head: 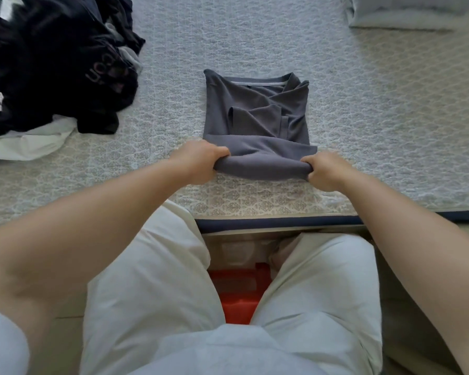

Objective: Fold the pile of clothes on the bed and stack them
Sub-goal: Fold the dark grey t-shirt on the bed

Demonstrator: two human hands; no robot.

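Softly rolled grey knit shirt (pixel 257 123)

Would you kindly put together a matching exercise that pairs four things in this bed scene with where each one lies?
Things:
1. grey shirt
2. dark clothes pile
3. pale folded bedding
4. red object

Places:
A. far right corner of the bed
B. on the floor, between the person's legs
C. middle of the bed, near edge gripped by left hand and right hand
D. far left of the bed

Pairs: 1-C, 2-D, 3-A, 4-B
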